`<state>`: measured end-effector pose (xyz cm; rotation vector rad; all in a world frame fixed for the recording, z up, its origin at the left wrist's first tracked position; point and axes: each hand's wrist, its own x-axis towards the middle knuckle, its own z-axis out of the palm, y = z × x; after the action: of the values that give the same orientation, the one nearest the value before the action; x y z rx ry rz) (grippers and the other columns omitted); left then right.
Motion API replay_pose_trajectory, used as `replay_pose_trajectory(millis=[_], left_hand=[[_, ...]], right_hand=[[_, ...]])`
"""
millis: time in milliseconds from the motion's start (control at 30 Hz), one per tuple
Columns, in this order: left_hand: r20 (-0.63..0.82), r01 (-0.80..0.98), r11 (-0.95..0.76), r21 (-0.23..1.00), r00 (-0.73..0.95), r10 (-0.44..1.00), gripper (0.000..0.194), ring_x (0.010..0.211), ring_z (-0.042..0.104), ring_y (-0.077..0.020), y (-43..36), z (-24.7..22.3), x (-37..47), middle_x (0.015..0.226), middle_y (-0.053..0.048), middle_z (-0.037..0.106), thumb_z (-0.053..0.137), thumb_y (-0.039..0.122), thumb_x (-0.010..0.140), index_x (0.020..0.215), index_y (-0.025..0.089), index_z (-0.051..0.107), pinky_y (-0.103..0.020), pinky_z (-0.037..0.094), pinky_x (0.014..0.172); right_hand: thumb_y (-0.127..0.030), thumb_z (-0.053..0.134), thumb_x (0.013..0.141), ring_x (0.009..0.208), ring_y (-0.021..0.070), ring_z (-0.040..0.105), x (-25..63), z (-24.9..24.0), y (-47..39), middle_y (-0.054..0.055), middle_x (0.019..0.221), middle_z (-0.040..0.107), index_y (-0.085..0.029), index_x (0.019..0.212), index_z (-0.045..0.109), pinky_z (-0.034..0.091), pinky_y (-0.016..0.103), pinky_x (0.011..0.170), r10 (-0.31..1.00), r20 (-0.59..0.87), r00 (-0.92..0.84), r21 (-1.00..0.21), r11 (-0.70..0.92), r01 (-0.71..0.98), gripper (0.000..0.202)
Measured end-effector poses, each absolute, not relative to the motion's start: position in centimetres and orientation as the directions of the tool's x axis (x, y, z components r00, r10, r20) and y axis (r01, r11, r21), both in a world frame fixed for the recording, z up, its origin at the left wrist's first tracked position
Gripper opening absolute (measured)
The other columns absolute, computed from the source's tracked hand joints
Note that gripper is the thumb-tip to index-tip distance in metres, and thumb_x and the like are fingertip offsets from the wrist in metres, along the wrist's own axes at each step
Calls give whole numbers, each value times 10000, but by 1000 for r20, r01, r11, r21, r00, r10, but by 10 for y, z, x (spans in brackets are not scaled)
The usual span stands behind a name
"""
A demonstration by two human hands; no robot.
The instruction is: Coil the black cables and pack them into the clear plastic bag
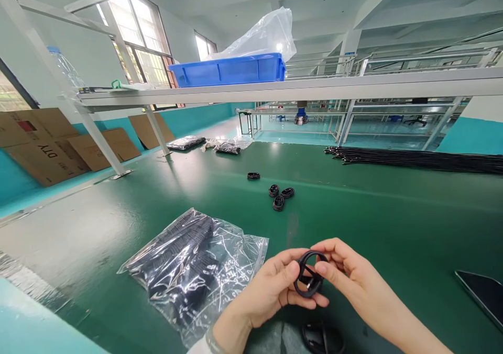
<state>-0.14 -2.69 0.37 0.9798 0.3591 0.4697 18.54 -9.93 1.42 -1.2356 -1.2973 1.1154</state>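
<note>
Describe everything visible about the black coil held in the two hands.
The coiled black cable is a thin, dark, rubbery-looking cord wound into a small round loop with an open centre. It is held upright above the green table, near the bottom of the view. The left hand pinches its left side and the right hand its right and top; fingers cover part of the ring. A short end seems to cross its lower middle.

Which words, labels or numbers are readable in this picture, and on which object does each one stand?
"DTY", printed upside down on the flattened cardboard box leaning at the left wall.
The red mark on the cardboard behind it is too blurred to read.
Nothing else carries readable text.
</note>
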Motion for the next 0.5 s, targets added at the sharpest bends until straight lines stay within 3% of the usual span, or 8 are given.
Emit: replay_pose_trajectory(millis=[133, 200, 267, 400, 467, 500], left_hand=[[57, -243, 145, 959, 669, 741, 573, 839, 695, -182, -25, -2, 2, 1253, -89, 568, 811, 386, 759, 1264, 283, 561, -284, 551, 736], [174, -140, -111, 984, 616, 768, 563, 852, 645, -152, -23, -4, 1, 1212, -54, 580, 848, 283, 715, 1226, 299, 612, -282, 533, 774], [238, -12, -290, 957, 609, 757, 479, 913, 620, -167, -20, -3, 0, 1142, -36, 622, 806, 267, 764, 1212, 305, 640, -305, 508, 846], [153, 117, -312, 943, 681, 717, 490, 1124, 579, -215, -13, 1, -5, 1182, -13, 660, 796, 250, 771, 1232, 318, 641, -358, 410, 1039], [96, 143, -295, 945, 739, 667, 488, 1155, 575, -219, -11, 0, -6, 1224, -13, 650, 785, 235, 776, 1237, 314, 645, -359, 402, 1060], [79, 152, -297, 943, 763, 641, 496, 1160, 576, -219, -11, -1, -7, 1246, -13, 641, 778, 234, 779, 1249, 316, 640, -358, 406, 1061]], right_hand=[[-599, 657, 886, 806, 211, 583, 189, 2, -92, 16, 875, 644, -228, 1007, 551, 461, 303, 702, 986, 75, 149, -980, 45, 196, 404], [-617, 629, 887, 760, 206, 558, 194, 6, -92, -1, 823, 618, -237, 1004, 556, 441, 302, 666, 987, 67, 147, -956, 21, 292, 404], [-619, 579, 907, 767, 211, 551, 201, 13, -98, -2, 851, 614, -254, 1041, 558, 437, 314, 680, 985, 72, 159, -908, -1, 420, 389], [-531, 565, 943, 829, 223, 556, 211, 2, -128, -10, 893, 601, -286, 990, 558, 448, 332, 742, 988, 71, 139, -786, -30, 618, 250], [-412, 662, 907, 951, 237, 561, 207, -20, -149, -14, 975, 614, -305, 987, 586, 462, 335, 836, 999, 28, 24, -762, 6, 647, 153], [-350, 726, 867, 1012, 243, 554, 203, -32, -159, -19, 1046, 617, -327, 1032, 602, 465, 337, 886, 1000, 8, -18, -750, 19, 661, 208]])
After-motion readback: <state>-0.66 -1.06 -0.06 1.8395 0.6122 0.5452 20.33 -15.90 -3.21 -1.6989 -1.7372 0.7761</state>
